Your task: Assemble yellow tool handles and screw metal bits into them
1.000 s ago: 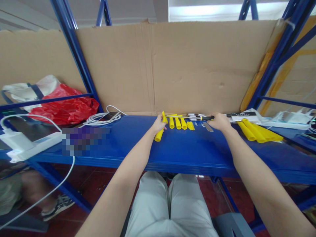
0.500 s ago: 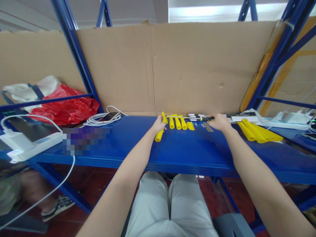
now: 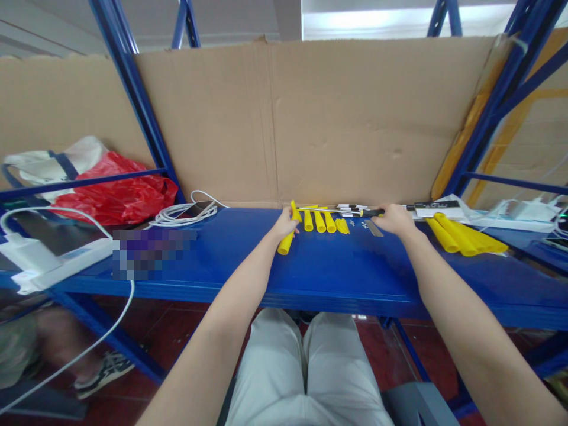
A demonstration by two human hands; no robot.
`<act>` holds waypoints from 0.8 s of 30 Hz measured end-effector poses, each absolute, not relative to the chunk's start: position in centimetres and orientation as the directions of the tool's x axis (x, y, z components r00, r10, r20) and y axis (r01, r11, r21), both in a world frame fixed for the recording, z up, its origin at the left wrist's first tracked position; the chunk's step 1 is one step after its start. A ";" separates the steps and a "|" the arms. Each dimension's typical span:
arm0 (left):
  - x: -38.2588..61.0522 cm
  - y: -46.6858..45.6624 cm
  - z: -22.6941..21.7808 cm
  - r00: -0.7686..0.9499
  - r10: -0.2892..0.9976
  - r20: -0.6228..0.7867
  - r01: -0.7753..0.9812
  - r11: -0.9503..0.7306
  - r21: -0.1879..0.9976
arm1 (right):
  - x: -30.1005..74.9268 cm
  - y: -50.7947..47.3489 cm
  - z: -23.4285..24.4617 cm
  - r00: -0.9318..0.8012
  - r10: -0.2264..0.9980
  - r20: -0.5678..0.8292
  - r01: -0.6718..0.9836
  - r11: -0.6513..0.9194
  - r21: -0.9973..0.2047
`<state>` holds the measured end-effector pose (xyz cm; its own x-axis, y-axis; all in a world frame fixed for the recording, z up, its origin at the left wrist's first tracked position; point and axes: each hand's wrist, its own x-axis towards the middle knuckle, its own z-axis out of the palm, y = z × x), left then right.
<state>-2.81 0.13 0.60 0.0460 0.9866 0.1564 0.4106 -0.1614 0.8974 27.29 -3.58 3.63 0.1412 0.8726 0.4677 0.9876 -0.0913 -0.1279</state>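
Over the blue shelf — left hand curled round a yellow tube, right hand round a screwdriver.

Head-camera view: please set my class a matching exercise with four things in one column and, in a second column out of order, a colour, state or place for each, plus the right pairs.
Things:
1. Screwdriver
2. Cable on the shelf, beside the plastic bag
3. Plastic bag
4. Leftmost yellow tube

Descriptions:
A. Red and crumpled
B. Gripped in the left hand
C. White and coiled
D. Handle gripped in the right hand

Right pairs: 1-D, 2-C, 3-A, 4-B
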 end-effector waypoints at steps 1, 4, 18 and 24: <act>-2.8 0.1 0.6 0.047 0.986 0.157 0.411 -0.162 0.897 | 27.3 -3.6 3.6 0.140 0.873 0.468 0.988 -0.090 -0.126; -2.8 0.1 0.6 0.046 0.987 0.155 0.410 -0.160 0.898 | 27.4 -3.6 3.6 0.122 0.874 0.470 0.990 -0.077 -0.115; -2.8 -0.3 0.7 0.084 0.981 0.178 0.484 -0.196 0.853 | 27.2 -4.0 3.5 0.036 0.865 0.501 0.997 -0.068 0.045; -2.9 -0.1 0.7 0.097 0.978 0.183 0.517 -0.207 0.831 | 27.3 -4.1 3.6 0.142 0.880 0.454 0.988 -0.156 -0.005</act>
